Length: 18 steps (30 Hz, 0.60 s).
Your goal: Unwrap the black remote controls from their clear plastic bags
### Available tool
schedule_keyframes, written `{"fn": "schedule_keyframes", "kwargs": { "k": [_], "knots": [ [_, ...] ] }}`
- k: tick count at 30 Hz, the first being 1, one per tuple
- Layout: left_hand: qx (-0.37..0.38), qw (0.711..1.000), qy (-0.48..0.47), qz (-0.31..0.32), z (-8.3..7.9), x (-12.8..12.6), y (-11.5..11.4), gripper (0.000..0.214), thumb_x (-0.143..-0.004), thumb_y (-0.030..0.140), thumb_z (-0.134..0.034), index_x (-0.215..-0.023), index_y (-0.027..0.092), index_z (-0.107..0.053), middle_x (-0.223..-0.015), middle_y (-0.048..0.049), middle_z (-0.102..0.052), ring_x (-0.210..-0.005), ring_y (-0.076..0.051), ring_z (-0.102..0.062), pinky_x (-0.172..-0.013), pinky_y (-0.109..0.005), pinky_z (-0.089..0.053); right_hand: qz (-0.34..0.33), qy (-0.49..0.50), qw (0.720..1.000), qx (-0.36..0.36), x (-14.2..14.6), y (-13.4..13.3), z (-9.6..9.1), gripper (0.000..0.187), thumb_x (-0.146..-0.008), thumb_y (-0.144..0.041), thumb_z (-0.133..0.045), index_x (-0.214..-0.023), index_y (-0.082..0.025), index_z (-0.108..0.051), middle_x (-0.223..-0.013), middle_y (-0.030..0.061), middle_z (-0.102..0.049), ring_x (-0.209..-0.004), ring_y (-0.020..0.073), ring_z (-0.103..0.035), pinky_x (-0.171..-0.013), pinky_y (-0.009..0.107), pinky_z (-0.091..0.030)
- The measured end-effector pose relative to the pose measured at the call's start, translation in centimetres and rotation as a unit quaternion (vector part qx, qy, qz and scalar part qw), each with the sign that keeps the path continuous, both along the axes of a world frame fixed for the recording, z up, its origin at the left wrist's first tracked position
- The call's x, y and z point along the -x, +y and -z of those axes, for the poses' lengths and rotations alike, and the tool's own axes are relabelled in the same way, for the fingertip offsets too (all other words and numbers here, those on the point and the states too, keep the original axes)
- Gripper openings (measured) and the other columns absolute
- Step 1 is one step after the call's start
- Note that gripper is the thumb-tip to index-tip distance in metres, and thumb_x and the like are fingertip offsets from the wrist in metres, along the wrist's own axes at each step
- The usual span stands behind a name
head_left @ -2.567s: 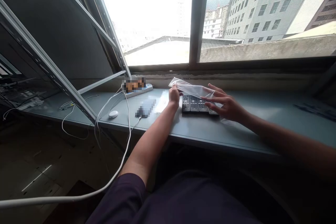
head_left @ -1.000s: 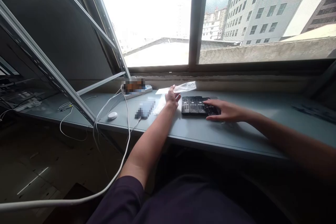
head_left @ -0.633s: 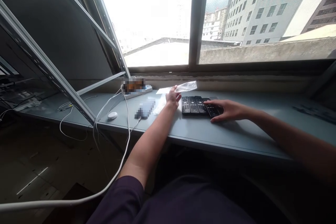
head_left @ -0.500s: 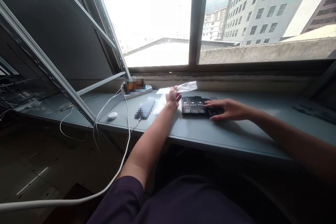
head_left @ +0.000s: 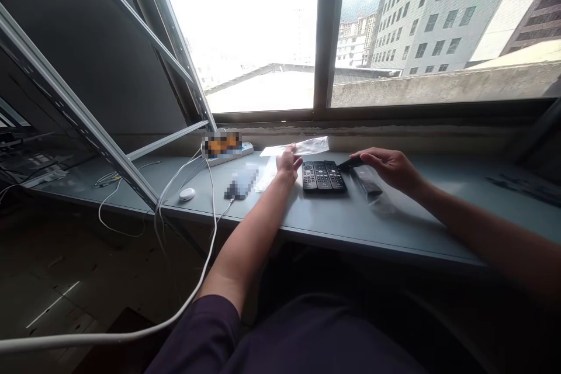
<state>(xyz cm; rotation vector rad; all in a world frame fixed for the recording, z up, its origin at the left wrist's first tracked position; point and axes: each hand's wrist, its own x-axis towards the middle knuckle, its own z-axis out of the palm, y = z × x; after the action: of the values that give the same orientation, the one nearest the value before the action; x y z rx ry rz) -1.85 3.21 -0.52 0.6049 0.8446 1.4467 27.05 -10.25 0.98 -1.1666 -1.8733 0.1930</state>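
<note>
My left hand (head_left: 288,165) is closed on a clear plastic bag (head_left: 312,145), raised a little over the desk near the window. More clear plastic (head_left: 266,174) lies beneath that hand. In my right hand (head_left: 391,166) is a black remote control (head_left: 352,162), gripped by one end and tilted up off the desk, its far end pointing left. Several black remote controls (head_left: 323,177) lie side by side in a row between my hands. Just right of the row, below my right hand, another remote control (head_left: 369,182) lies inside a clear plastic bag (head_left: 380,201).
Left of my arm are a blurred-out phone-like object (head_left: 242,183) with a cable, a round white puck (head_left: 187,194) and a power strip (head_left: 248,149). A white cable (head_left: 213,210) loops over the desk edge (head_left: 394,243). A metal frame (head_left: 100,146) slants across the left side.
My right hand has lifted a remote control from the right end of the row, exposing the bagged remote control underneath. My left hand has barely moved.
</note>
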Motion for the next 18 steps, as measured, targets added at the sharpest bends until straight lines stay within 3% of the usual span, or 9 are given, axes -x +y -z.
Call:
{"fn": "schedule_keyframes", "kwargs": {
  "k": [3,5,10,16,18],
  "knots": [
    [0.000,1.000,-0.001,-0.005,-0.1,-0.1,-0.1,0.007,-0.102,0.021,-0.084,-0.103,0.015,-0.080,-0.118,-0.0099,-0.076,-0.079,-0.009,-0.066,-0.057,-0.016,-0.053,0.016,0.131,0.991,0.001,0.2,0.3,0.1,0.051,-0.099,-0.084,-0.077,-0.100,-0.037,-0.095,-0.115,0.0070,-0.090,-0.107,0.0366,-0.083,-0.108,0.055,-0.065],
    [0.002,1.000,0.000,-0.004,-0.2,-0.2,-0.2,0.006,-0.103,0.020,-0.083,-0.103,0.015,-0.081,-0.118,-0.0098,-0.075,-0.079,-0.009,-0.065,-0.057,-0.016,-0.052,0.020,0.172,0.985,-0.003,0.3,0.6,0.2,0.059,-0.096,-0.088,-0.078,-0.095,-0.032,-0.094,-0.110,0.0090,-0.088,-0.102,0.0340,-0.079,-0.105,0.050,-0.063],
    [0.004,1.000,0.008,-0.006,-0.5,-0.1,-0.6,0.005,-0.103,0.020,-0.084,-0.102,0.015,-0.081,-0.117,-0.0093,-0.076,-0.079,-0.009,-0.064,-0.061,-0.017,-0.054,0.031,0.198,0.980,-0.011,0.2,1.2,0.4,0.071,-0.095,-0.094,-0.074,-0.090,-0.025,-0.091,-0.092,0.0077,-0.079,-0.077,0.0235,-0.060,-0.083,0.042,-0.055],
    [0.005,1.000,0.010,-0.003,-0.7,-0.1,-0.8,0.005,-0.103,0.019,-0.083,-0.101,0.015,-0.081,-0.115,-0.0099,-0.076,-0.078,-0.009,-0.063,-0.064,-0.019,-0.054,-0.008,0.221,0.975,0.010,0.7,1.1,0.5,0.064,-0.096,-0.088,-0.078,-0.092,-0.025,-0.090,-0.094,0.0064,-0.078,-0.067,0.0175,-0.050,-0.062,0.036,-0.045],
    [0.003,1.000,0.011,-0.001,-0.7,-0.1,-0.9,0.004,-0.103,0.019,-0.083,-0.102,0.015,-0.082,-0.115,-0.0096,-0.076,-0.078,-0.009,-0.063,-0.065,-0.020,-0.054,-0.023,0.231,0.972,0.022,1.0,0.9,0.4,0.061,-0.098,-0.085,-0.079,-0.094,-0.025,-0.089,-0.084,0.0053,-0.074,-0.062,0.0159,-0.047,-0.056,0.034,-0.041]
  ]
}}
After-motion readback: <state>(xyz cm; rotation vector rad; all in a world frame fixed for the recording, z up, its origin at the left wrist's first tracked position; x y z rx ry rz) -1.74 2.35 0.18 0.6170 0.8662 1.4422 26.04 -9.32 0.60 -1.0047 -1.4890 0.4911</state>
